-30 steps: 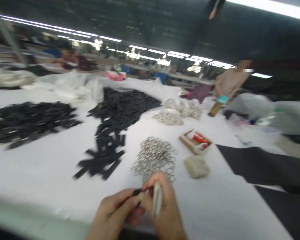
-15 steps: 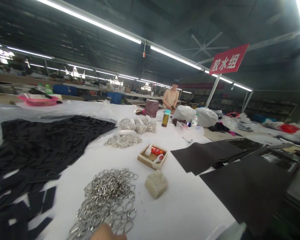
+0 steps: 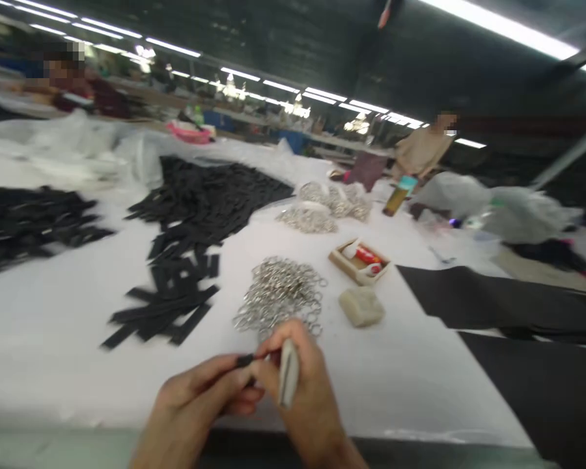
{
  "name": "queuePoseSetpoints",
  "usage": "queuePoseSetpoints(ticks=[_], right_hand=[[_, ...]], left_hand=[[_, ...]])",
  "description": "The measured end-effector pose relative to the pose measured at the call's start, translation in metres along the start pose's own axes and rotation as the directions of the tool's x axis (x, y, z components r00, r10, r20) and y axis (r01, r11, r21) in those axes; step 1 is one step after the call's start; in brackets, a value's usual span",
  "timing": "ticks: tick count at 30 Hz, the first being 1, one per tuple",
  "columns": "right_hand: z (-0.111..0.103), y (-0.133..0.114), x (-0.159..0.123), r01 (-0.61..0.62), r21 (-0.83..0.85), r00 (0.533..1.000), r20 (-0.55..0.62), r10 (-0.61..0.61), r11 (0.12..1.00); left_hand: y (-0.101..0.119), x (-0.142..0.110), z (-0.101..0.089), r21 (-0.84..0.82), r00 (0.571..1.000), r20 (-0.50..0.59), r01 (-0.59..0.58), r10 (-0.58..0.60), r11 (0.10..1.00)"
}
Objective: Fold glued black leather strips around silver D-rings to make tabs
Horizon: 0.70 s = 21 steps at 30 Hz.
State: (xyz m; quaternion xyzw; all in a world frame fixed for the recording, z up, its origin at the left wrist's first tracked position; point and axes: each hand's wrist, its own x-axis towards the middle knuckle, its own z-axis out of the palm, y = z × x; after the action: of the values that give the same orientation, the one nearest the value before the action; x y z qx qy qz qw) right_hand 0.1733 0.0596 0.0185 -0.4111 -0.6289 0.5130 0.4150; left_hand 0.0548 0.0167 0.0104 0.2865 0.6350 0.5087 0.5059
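My left hand (image 3: 200, 397) and my right hand (image 3: 300, 391) meet at the near edge of the white table (image 3: 53, 339). The left fingers pinch a small black strap piece (image 3: 245, 359). The right hand is closed round a pale flat tool (image 3: 288, 372) and touches the same strap piece. Just beyond the hands lies a heap of silver metal rings (image 3: 279, 293). A scatter of black strap pieces (image 3: 168, 299) lies to the left of the rings.
Big piles of black straps (image 3: 209, 195) lie further back, and another (image 3: 24, 221) at the left. A pale block (image 3: 361, 306), a small cardboard box (image 3: 359, 260), bagged rings (image 3: 332, 202) and a bottle (image 3: 395, 198) stand beyond. Dark sheets (image 3: 508, 306) cover the right. Two people sit in the distance.
Half a second ago the view was turned up and right, with the hands nearly out of sight; now it looks down again and both hands hold the strap piece as they did a second ago.
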Motion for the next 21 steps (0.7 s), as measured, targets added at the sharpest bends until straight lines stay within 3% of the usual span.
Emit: queuePoseSetpoints(ticks=[3, 6, 21], right_hand=[[-0.007, -0.004, 0.001, 0.026, -0.049, 0.999, 0.034, -0.024, 0.998], [-0.008, 0.001, -0.001, 0.036, -0.085, 0.999, 0.034, -0.033, 0.996], [0.000, -0.005, -0.009, 0.134, -0.188, 0.991, 0.045, -0.128, 0.973]], left_hand=[[0.002, -0.010, -0.003, -0.224, 0.998, 0.034, 0.065, -0.059, 0.972], [0.003, -0.008, 0.001, -0.322, 0.995, 0.003, 0.094, -0.098, 0.942], [0.003, -0.022, -0.004, -0.432, 0.997, 0.009, 0.077, -0.081, 0.899]])
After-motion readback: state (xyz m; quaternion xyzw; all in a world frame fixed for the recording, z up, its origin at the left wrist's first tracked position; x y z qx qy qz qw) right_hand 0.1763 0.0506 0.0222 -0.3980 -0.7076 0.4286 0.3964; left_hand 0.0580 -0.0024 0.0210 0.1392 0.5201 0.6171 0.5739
